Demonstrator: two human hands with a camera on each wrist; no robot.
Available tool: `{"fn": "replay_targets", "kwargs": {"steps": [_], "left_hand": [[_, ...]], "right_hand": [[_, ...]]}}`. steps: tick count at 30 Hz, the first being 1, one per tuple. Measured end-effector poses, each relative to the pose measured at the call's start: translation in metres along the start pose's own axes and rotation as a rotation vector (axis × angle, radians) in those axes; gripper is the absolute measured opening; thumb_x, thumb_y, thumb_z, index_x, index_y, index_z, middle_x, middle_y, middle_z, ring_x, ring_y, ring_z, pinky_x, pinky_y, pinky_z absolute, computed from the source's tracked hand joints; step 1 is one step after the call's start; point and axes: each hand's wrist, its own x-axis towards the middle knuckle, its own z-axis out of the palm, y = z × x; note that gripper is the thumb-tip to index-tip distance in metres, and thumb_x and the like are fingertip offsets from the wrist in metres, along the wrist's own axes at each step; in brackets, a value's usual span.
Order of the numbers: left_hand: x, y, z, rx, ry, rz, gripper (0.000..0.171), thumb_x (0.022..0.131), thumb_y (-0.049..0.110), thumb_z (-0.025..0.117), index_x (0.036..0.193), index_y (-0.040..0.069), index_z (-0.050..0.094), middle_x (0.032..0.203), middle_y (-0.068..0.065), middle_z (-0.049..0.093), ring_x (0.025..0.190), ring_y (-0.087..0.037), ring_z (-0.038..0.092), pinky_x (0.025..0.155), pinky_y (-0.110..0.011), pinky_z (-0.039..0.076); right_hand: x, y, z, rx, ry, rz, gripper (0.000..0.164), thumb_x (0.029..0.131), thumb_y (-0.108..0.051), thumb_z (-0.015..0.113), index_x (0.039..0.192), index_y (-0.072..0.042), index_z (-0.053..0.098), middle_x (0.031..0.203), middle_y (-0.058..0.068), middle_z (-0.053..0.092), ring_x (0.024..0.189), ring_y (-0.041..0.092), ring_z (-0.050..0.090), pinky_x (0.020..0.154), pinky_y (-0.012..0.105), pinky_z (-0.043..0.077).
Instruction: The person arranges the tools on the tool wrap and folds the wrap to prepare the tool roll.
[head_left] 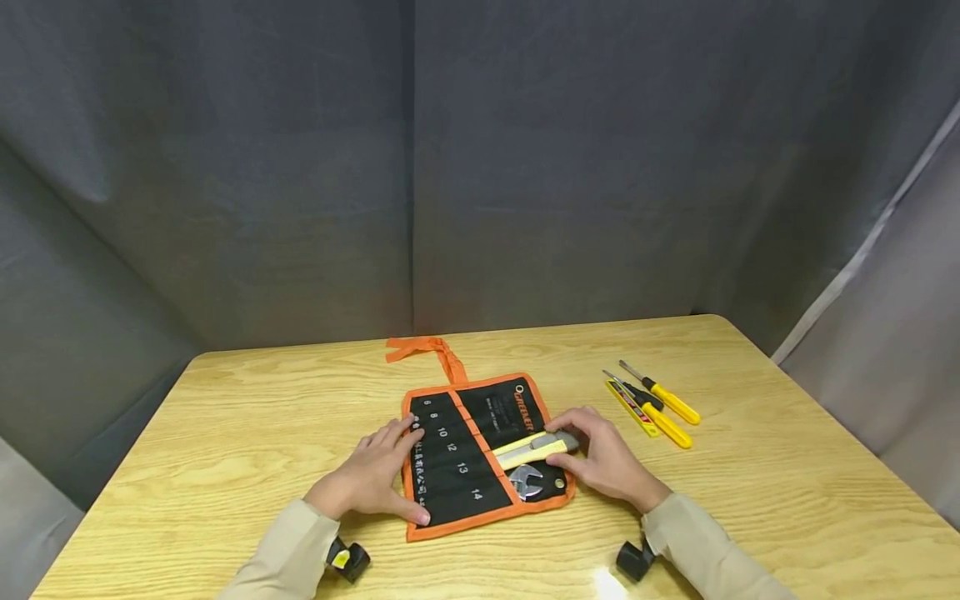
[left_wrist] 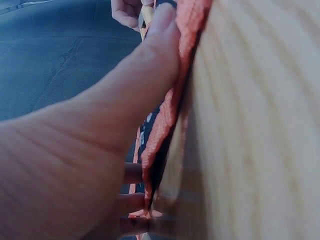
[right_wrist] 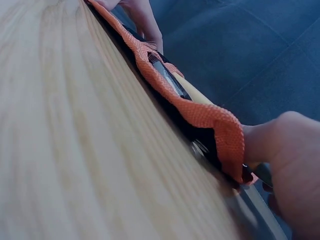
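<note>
A black tool pouch with orange trim [head_left: 450,492] lies spread flat on the table, its pockets numbered in white. My left hand [head_left: 373,477] rests on the pouch's left edge, fingers spread and thumb near the lower corner. With my right hand [head_left: 603,454] I grip the grey end of a yellow utility knife [head_left: 525,451] between thumb and fingers. The knife's other end reaches the orange mouth of a pocket. Just below the knife, the head of an adjustable wrench [head_left: 527,482] sticks out of another pocket. In the right wrist view, the pouch's orange edge [right_wrist: 200,115] hides part of the knife.
Right of the pouch lie two yellow-handled screwdrivers [head_left: 678,406] beside a slim yellow packet [head_left: 628,407]. An orange tie strap [head_left: 420,346] trails from the pouch's top toward the table's back edge. Dark grey curtains [head_left: 600,167] stand behind the table.
</note>
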Motion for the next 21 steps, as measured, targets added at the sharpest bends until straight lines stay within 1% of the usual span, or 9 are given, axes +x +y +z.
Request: {"fn": "replay_targets", "kwargs": {"steps": [3,7,10,13,15,18,21], "left_hand": [[0.0,0.0,0.0,-0.005,-0.003,-0.001,0.115,0.063,0.057,0.083,0.149,0.0,0.03,0.159,-0.021,0.015,0.145,-0.044,0.015,0.112,-0.063,0.018],[0.001,-0.001,0.0,-0.009,-0.002,0.001,0.116,0.063,0.058,0.083,0.149,0.0,0.03,0.159,-0.021,0.014,0.145,-0.044,0.015,0.112,-0.063,0.018],[0.002,-0.001,0.001,-0.016,0.002,0.004,0.117,0.063,0.057,0.083,0.149,-0.001,0.029,0.159,-0.022,0.014,0.145,-0.045,0.015,0.112,-0.063,0.018],[0.002,-0.001,0.001,-0.024,0.002,-0.001,0.117,0.063,0.056,0.084,0.149,-0.001,0.029,0.159,-0.022,0.014,0.145,-0.044,0.014,0.112,-0.063,0.017],[0.002,-0.002,0.002,-0.024,0.001,-0.005,0.117,0.063,0.056,0.084,0.149,-0.001,0.029,0.159,-0.022,0.014,0.145,-0.044,0.014,0.112,-0.062,0.018],[0.002,-0.001,0.003,-0.019,0.0,-0.004,0.117,0.063,0.056,0.084,0.149,-0.001,0.029,0.159,-0.022,0.014,0.145,-0.044,0.014,0.112,-0.062,0.018],[0.002,0.0,0.003,-0.019,0.001,-0.001,0.117,0.063,0.056,0.084,0.148,-0.002,0.029,0.158,-0.023,0.014,0.145,-0.045,0.014,0.112,-0.063,0.018]], "right_hand": [[0.001,0.0,0.0,0.004,-0.004,0.018,0.037,0.07,-0.016,0.085,0.104,-0.015,0.07,0.102,-0.006,0.067,0.086,0.011,0.051,0.073,0.023,0.045],[0.002,0.0,0.001,0.001,-0.016,0.05,0.035,0.071,-0.018,0.084,0.104,-0.016,0.073,0.103,-0.008,0.069,0.084,0.009,0.05,0.07,0.021,0.044],[0.003,0.0,0.002,-0.015,-0.007,0.039,0.035,0.07,-0.017,0.085,0.103,-0.015,0.074,0.103,-0.007,0.071,0.082,0.007,0.051,0.068,0.021,0.044],[0.004,-0.001,0.005,-0.073,0.007,-0.006,0.036,0.069,-0.017,0.086,0.103,-0.013,0.075,0.103,-0.004,0.073,0.082,0.006,0.052,0.067,0.02,0.044],[0.004,-0.005,0.006,-0.126,0.001,-0.028,0.036,0.07,-0.018,0.085,0.104,-0.011,0.075,0.105,-0.001,0.073,0.082,0.007,0.052,0.066,0.02,0.042],[0.003,-0.011,0.007,-0.201,-0.03,-0.05,0.036,0.074,-0.017,0.084,0.107,-0.008,0.074,0.109,0.003,0.072,0.083,0.008,0.051,0.065,0.02,0.04],[0.002,-0.016,0.006,-0.236,-0.074,-0.057,0.034,0.078,-0.014,0.081,0.11,-0.007,0.072,0.114,0.006,0.071,0.085,0.01,0.051,0.065,0.02,0.04]]}}
